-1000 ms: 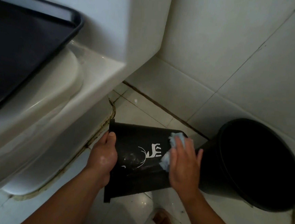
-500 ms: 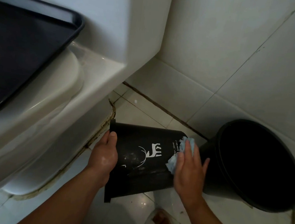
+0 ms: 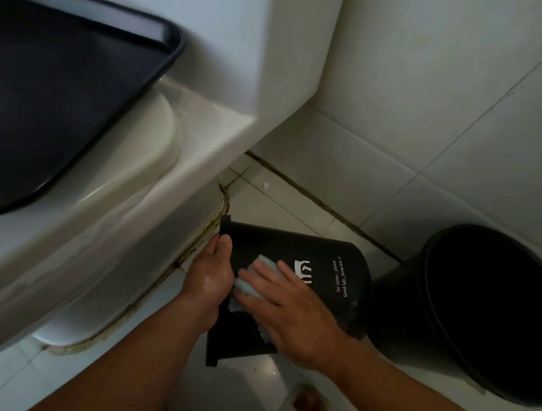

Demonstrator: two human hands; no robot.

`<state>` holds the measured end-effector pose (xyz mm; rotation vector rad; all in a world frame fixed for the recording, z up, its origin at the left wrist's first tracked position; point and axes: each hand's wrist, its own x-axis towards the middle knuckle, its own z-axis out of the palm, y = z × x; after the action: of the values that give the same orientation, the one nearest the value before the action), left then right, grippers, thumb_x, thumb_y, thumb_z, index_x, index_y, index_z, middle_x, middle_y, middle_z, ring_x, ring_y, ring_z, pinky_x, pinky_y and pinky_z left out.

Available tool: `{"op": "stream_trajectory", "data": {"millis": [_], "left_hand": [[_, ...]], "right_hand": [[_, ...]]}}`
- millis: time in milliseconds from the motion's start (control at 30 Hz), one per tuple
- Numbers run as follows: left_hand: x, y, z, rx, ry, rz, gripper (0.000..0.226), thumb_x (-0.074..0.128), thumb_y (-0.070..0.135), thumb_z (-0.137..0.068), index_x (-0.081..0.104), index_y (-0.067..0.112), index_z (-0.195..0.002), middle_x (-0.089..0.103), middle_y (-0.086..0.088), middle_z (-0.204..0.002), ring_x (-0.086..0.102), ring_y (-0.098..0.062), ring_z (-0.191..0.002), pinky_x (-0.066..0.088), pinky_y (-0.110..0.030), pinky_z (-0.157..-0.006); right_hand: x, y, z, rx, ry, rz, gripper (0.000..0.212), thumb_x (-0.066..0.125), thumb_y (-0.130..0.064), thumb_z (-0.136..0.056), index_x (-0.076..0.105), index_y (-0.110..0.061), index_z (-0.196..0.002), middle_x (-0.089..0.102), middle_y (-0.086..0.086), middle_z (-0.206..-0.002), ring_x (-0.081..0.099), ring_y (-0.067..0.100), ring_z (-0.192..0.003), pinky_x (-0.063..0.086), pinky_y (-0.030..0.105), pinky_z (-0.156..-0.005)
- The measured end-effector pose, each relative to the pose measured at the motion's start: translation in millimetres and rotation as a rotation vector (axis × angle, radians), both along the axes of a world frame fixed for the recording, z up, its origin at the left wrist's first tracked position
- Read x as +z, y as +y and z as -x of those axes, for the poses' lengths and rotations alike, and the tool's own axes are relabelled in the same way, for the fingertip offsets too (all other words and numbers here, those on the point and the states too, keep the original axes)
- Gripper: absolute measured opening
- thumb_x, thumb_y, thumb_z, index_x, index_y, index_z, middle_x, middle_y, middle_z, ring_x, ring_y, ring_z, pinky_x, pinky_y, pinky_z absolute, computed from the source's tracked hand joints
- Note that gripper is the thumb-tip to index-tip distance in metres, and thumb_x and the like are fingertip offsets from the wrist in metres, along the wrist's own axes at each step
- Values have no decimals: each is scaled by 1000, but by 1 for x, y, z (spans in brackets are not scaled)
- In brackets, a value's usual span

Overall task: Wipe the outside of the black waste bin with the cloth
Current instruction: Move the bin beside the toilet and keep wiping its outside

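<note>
Down low, the right hand (image 3: 290, 308) lies flat, fingers straight, pressing the light blue cloth (image 3: 246, 285) onto the black waste bin (image 3: 276, 245), which is tipped on its side on the tiled floor (image 3: 280, 199). The left hand (image 3: 211, 275) grips its rim end, hard by the toilet (image 3: 114, 224) base. The bin's bottom edge sits just beside a bigger black bucket (image 3: 391, 314), so both sides are tight and open tile lies beyond, toward the wall.
</note>
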<state>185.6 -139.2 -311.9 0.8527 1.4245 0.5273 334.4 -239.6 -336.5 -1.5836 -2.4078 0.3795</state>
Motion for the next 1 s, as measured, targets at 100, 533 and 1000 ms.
{"op": "stream_trajectory", "data": {"millis": [100, 533, 1000], "left_hand": [[-1, 0, 0, -28, 40, -38, 48, 35, 43, -107, 40, 29, -153, 44, 0, -153, 42, -20, -137, 29, -30, -101], [4, -3, 3, -26, 43, 4, 49, 36, 43, -108, 37, 30, -154, 38, 0, -160, 35, -21, -146, 28, -40, -116], [-1, 6, -2, -30, 97, -23, 37, 37, 49, -105, 59, 32, -130, 61, -3, -125, 56, -22, -113, 43, -42, -100]], "right_hand": [[-1, 9, -18, 30, -43, 8, 77, 70, -32, -90, 28, -34, -154, 28, -2, -162, 13, 18, -153, 9, 49, -123], [11, -2, 12, 64, 157, -5, 50, 62, -15, -94, 51, -20, -143, 44, 1, -151, 30, 15, -147, 24, 39, -122], [-14, -30, 7, 62, 97, -107, 49, 66, -16, -87, 57, -30, -134, 49, -8, -148, 24, 8, -149, 24, 46, -121]]}}
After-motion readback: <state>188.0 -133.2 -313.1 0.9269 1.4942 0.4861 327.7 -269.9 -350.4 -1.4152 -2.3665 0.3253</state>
